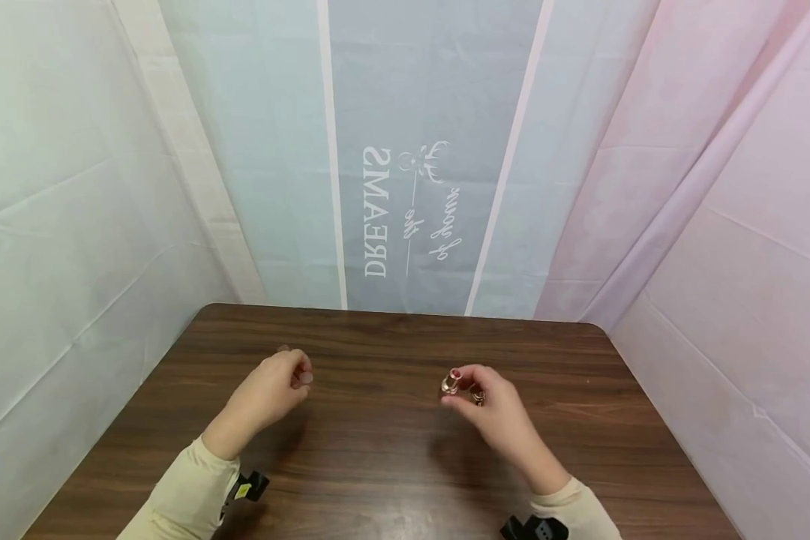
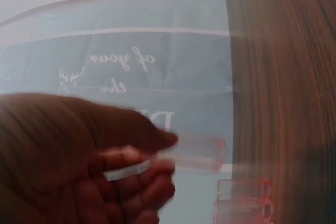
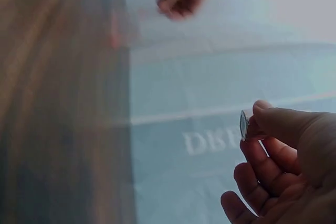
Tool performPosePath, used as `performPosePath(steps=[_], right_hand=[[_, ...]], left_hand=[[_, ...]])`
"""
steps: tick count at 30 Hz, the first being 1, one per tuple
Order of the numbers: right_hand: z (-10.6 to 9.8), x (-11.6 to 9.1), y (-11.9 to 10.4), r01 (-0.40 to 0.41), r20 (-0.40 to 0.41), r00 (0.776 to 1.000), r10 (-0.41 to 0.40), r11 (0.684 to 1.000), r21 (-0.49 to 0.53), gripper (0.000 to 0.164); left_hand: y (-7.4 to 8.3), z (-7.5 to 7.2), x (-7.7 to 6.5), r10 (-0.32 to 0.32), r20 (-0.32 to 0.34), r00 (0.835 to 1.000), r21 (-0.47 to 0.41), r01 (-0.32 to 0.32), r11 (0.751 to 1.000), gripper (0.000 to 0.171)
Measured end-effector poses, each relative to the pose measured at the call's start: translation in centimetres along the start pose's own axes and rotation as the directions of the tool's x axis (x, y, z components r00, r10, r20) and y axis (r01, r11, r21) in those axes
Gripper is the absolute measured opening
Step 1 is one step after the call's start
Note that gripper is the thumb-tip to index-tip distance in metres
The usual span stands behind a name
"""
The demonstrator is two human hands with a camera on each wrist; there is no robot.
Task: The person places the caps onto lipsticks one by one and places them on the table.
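My right hand point(image 1: 499, 409) pinches a small shiny gold lipstick tube point(image 1: 451, 382) between thumb and fingertips, with red showing at its upper end. In the right wrist view a round metallic rim point(image 3: 244, 125) of it sticks out past the thumb. Another gold-coloured piece point(image 1: 478, 396) shows in the gap between thumb and fingers. On the other side, my left hand point(image 1: 266, 390) is bent over the table, thumb close to fingers. The left wrist view has a blurred clear pinkish tube point(image 2: 202, 152) reaching out from its thumb tip; the fingers partly hide it.
Beyond the left hand stand clear pink-edged tubes point(image 2: 244, 190), mostly hidden by the hand in the head view. The dark wooden table point(image 1: 378, 435) ends at a lettered grey-blue cloth point(image 1: 412, 90). Pale cloths hang along both sides.
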State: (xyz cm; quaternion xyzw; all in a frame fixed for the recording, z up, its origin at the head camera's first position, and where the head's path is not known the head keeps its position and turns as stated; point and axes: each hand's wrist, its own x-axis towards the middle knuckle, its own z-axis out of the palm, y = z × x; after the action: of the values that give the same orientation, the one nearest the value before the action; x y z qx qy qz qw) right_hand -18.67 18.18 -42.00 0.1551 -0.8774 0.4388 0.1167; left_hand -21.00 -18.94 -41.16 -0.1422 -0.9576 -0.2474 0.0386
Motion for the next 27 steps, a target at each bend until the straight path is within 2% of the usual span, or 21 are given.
performPosePath(steps=[4,7,12,17,23,27], right_hand=[[2.5,-0.7,0.4,0.036,0.032,0.999,-0.036,0.999,-0.006,0.029],[4.1,-1.2,1.1,0.029,0.063,0.998,-0.027,0.999,-0.025,0.028],[6.0,-1.9,2.3,0.008,0.148,0.989,0.001,0.998,-0.062,0.026],[7.0,-2.2,3.1,0.010,0.216,0.976,0.003,0.998,-0.059,0.024],[7.6,-2.0,3.5,0.010,0.244,0.970,0.006,0.998,-0.065,0.024],[7.8,-1.8,3.7,0.006,0.257,0.966,0.013,0.997,-0.072,0.024]], left_hand=[[0.5,0.7,0.3,0.144,0.044,0.989,-0.110,-0.138,0.984,0.020],[0.8,1.4,0.4,0.198,0.046,0.979,-0.177,-0.187,0.966,0.023],[1.3,2.4,0.5,0.229,0.048,0.972,-0.233,-0.212,0.949,0.025],[2.2,3.4,0.4,0.277,0.047,0.960,-0.276,-0.254,0.927,0.025],[3.2,4.6,0.3,0.353,0.032,0.935,-0.335,-0.323,0.885,0.025],[4.0,5.0,0.3,0.377,0.023,0.926,-0.353,-0.345,0.870,0.024]])
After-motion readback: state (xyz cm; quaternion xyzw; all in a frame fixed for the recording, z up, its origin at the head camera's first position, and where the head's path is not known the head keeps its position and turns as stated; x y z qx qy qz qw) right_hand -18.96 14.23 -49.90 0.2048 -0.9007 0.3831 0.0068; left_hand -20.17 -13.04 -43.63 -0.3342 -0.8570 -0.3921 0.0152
